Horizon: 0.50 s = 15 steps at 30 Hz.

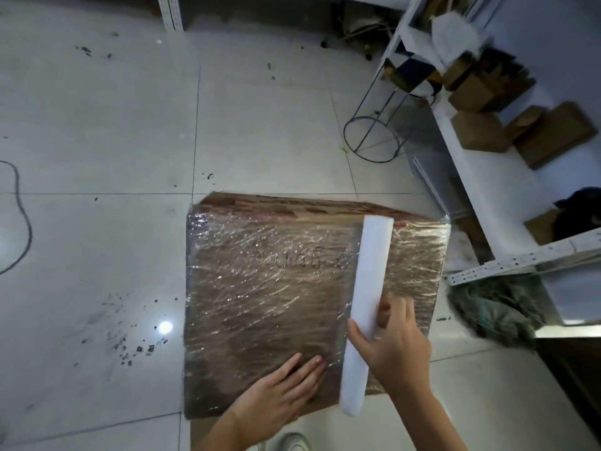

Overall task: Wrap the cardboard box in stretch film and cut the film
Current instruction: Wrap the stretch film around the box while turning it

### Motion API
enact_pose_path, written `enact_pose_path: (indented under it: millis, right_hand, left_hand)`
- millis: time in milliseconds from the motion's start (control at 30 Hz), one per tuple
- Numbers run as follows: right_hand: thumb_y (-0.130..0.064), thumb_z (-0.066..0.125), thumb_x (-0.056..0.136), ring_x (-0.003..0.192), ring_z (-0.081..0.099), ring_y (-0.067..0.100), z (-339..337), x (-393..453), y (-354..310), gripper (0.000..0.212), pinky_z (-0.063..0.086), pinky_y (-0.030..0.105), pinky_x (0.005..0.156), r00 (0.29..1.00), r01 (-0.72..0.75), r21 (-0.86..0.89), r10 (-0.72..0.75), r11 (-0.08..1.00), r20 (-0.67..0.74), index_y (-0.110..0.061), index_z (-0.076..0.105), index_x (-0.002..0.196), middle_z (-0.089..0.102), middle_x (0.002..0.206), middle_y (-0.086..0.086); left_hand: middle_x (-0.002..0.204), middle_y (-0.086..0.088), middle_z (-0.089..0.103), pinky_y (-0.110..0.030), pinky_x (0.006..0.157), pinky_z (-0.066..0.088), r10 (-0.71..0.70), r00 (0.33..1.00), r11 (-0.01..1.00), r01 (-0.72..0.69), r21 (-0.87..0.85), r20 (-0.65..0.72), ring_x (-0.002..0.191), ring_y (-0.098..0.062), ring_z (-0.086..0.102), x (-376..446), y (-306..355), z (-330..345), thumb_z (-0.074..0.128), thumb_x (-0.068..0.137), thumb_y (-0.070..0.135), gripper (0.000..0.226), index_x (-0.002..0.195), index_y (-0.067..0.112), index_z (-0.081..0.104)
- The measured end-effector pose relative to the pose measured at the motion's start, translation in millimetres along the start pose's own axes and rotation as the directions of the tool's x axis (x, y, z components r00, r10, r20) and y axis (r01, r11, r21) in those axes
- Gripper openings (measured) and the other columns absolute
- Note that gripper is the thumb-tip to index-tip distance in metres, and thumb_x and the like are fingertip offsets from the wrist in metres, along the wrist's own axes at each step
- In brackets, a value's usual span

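Note:
A large brown cardboard box [276,288] stands on the tiled floor, its top covered in shiny, wrinkled stretch film. A long white roll of film [367,304] lies across the right part of the top, running from the far edge past the near edge. My right hand [393,346] grips the roll near its lower half, thumb on its left side and fingers on its right. My left hand [283,392] lies flat with straight fingers on the filmed top near the front edge, just left of the roll.
White metal shelving [461,151] with small cardboard boxes stands to the right, close to the box's right side. A wire stand [370,138] sits on the floor behind the box. A mop head [494,310] lies at the right. A dark cable [19,219] curves at far left.

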State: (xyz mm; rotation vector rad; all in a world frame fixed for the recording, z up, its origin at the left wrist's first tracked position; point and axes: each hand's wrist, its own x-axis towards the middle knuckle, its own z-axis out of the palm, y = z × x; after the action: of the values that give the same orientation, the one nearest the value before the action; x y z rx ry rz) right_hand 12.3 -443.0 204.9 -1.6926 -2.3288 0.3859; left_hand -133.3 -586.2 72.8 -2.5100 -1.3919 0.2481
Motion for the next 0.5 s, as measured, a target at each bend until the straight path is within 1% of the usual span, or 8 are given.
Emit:
enact_pose_path:
  millis: [100,167,233,300,333,367,433,500]
  right_hand:
    - [-0.037,0.079,0.065,0.066,0.062,0.024,-2,-6,5,0.05,0.046,0.033,0.054,0.991,-0.113,0.055,0.108,0.992,0.08,-0.017,0.048,0.099,0.058,0.081,-0.002]
    - [-0.035,0.075,0.071,0.076,0.064,0.026,0,-9,2,0.049,0.048,0.036,0.063,0.978,-0.162,0.095,0.148,0.982,0.146,-0.017,0.046,0.107,0.061,0.086,0.0]
    - [-0.033,0.071,0.076,0.081,0.063,0.027,2,-9,-1,0.05,0.047,0.034,0.065,0.977,-0.176,0.115,0.159,0.978,0.145,-0.015,0.044,0.114,0.062,0.093,0.002]
    - [-0.032,0.068,0.079,0.085,0.062,0.026,4,-9,-4,0.052,0.043,0.031,0.065,0.977,-0.186,0.107,0.173,0.977,0.122,-0.013,0.043,0.12,0.06,0.101,0.003]
    - [-0.031,0.067,0.08,0.087,0.061,0.026,4,-9,-6,0.051,0.042,0.03,0.065,0.978,-0.187,0.074,0.179,0.98,0.104,-0.012,0.043,0.121,0.058,0.104,0.003]
    - [-0.03,0.067,0.079,0.087,0.061,0.027,4,-9,-9,0.049,0.041,0.029,0.064,0.98,-0.187,0.033,0.183,0.982,0.082,-0.01,0.046,0.119,0.057,0.105,0.005]
    - [-0.025,0.073,0.072,0.076,0.061,0.028,7,-11,-11,0.046,0.039,0.027,0.056,0.988,-0.156,-0.043,0.157,0.987,0.016,-0.006,0.053,0.108,0.054,0.1,0.009]
    - [-0.022,0.078,0.063,0.068,0.059,0.028,9,-12,-14,0.045,0.039,0.024,0.053,0.991,-0.13,-0.074,0.127,0.989,-0.048,-0.004,0.055,0.098,0.053,0.094,0.011]
  left_hand:
    - [0.141,-0.003,0.048,-0.05,0.117,-0.002,-0.048,0.997,0.997,0.044,-0.067,-0.052,0.135,-0.021,0.037,1,9,-13,0.021,0.099,0.025,0.044,0.133,0.01,0.044]
    - [0.139,-0.005,0.049,-0.046,0.118,0.006,-0.207,0.968,0.969,0.183,-0.163,-0.144,0.133,-0.023,0.04,10,-1,-35,0.018,0.098,0.019,0.044,0.129,0.009,0.047]
    - [0.143,-0.009,0.039,-0.042,0.118,0.009,-0.444,0.853,0.887,0.375,-0.269,-0.273,0.136,-0.027,0.029,29,-32,-63,0.022,0.098,0.017,0.044,0.135,0.004,0.041]
    - [0.147,-0.013,0.029,-0.043,0.118,0.007,-0.605,0.738,0.792,0.521,-0.318,-0.299,0.14,-0.028,0.021,56,-72,-85,0.026,0.096,0.018,0.05,0.143,-0.001,0.027]
    - [0.149,-0.014,0.025,-0.043,0.118,0.005,-0.642,0.712,0.764,0.558,-0.324,-0.285,0.14,-0.028,0.02,70,-91,-93,0.028,0.095,0.021,0.055,0.145,-0.001,0.021]
    - [0.15,-0.015,0.023,-0.044,0.118,0.004,-0.653,0.708,0.754,0.574,-0.32,-0.268,0.141,-0.028,0.02,83,-107,-98,0.03,0.093,0.024,0.059,0.145,-0.001,0.019]
    - [0.15,-0.016,0.026,-0.044,0.118,0.005,-0.656,0.723,0.746,0.58,-0.326,-0.215,0.14,-0.028,0.022,103,-129,-100,0.031,0.091,0.029,0.062,0.145,-0.001,0.02]
    - [0.142,-0.018,0.041,-0.044,0.116,0.013,-0.661,0.734,0.732,0.585,-0.35,-0.157,0.133,-0.03,0.033,110,-138,-94,0.031,0.089,0.034,0.062,0.141,0.0,0.028]
